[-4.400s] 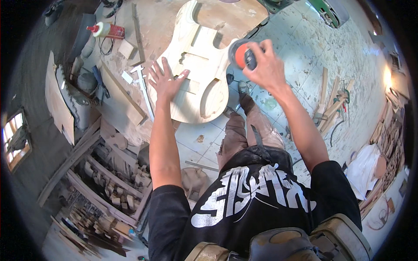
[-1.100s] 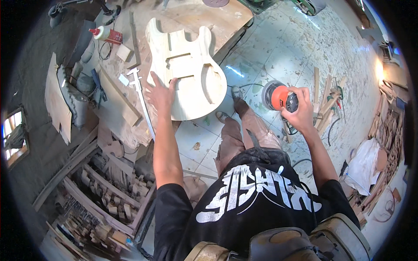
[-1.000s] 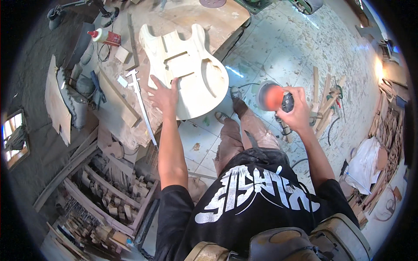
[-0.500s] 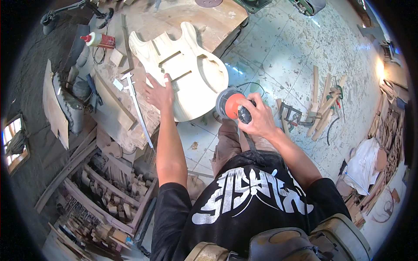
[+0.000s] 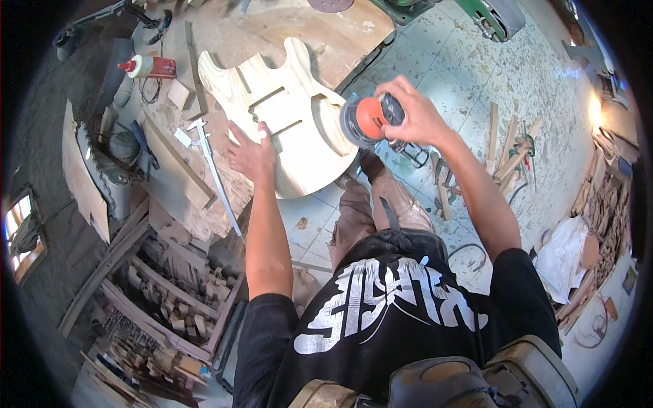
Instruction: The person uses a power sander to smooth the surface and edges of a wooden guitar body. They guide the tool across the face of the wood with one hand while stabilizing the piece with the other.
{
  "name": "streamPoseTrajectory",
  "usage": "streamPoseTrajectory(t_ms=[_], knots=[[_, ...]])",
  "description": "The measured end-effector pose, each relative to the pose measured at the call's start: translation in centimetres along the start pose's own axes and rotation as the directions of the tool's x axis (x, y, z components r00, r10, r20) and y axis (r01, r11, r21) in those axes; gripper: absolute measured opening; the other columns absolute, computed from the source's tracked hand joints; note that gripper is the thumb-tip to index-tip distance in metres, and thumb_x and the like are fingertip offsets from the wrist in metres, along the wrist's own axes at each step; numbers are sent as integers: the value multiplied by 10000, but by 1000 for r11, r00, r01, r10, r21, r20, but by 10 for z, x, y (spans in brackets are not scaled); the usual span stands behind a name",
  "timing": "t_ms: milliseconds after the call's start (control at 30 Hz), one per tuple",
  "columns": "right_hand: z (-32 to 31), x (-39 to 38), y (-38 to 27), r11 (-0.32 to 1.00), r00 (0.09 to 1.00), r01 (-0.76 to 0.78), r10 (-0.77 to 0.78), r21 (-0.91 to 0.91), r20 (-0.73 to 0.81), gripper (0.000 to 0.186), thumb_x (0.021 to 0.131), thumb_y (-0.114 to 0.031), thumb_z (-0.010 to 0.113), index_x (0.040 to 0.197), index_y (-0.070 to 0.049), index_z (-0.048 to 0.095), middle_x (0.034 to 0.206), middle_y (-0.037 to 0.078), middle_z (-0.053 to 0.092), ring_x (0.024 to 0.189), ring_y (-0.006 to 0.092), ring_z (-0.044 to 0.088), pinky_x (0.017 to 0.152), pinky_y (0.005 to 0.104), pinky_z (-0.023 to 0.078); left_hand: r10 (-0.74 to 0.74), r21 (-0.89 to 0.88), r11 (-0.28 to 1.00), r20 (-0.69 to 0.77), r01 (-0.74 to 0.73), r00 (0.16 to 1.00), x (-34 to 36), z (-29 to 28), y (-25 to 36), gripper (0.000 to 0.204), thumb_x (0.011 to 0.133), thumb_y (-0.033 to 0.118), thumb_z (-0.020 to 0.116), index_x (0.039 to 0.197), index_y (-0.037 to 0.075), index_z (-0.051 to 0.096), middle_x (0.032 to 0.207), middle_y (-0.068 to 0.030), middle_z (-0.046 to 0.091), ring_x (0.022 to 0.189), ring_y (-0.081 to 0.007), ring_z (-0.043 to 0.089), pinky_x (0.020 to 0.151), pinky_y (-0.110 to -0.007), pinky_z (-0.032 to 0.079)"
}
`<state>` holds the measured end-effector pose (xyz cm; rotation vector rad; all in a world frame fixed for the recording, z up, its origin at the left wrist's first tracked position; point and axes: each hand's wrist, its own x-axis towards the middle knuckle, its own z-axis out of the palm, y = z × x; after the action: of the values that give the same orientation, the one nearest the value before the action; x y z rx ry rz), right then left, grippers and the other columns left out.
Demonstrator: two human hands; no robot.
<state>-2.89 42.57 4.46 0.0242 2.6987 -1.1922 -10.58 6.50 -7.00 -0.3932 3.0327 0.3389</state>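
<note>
A pale wooden guitar body (image 5: 299,160) with routed slots and a curved cavity lies on the workbench (image 5: 286,24), its rounded end jutting past the edge. My left hand (image 5: 253,153) rests on its left side, fingers spread. In my right hand (image 5: 411,112) is an orange and black orbital sander (image 5: 369,119), gripped by its top. The sander is tilted on its side, its round pad against the right edge of the body beside the curved cavity. Left of my left hand lies a metal caliper (image 5: 212,170).
A red and white glue bottle (image 5: 151,66), a small wood block (image 5: 179,94) and wooden strips (image 5: 178,163) lie at the bench's left. Clamps (image 5: 445,183) and wood strips (image 5: 507,160) are on the tiled floor at right. Below left stands a rack of offcuts (image 5: 163,299).
My right hand has moved the sander up and away along the body's right edge, from the rounded end toward the cavity. My left hand stays on the body.
</note>
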Motion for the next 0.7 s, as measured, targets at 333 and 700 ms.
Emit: streamPoseTrajectory(t_ms=[333,700], knots=[[-7,56,6,993,994,99,-96,-63,42,615,688,-252,767,1274,-160,602,1180,120,574,1104,374,641,930,467,534,6,38,999,-25,-5,1000,-2,0,3,923,992,725,504,1700,177,277,1642,-285,365,1457,-489,391,1129,-670,343],[67,-86,-33,994,968,-17,-10,-107,-253,576,693,-177,797,1243,-195,627,1131,139,548,901,411,701,736,508,607,-11,20,1000,30,10,999,3,-2,3,964,987,746,480,1713,168,222,1675,-298,300,1481,-556,344,1161,-702,302]])
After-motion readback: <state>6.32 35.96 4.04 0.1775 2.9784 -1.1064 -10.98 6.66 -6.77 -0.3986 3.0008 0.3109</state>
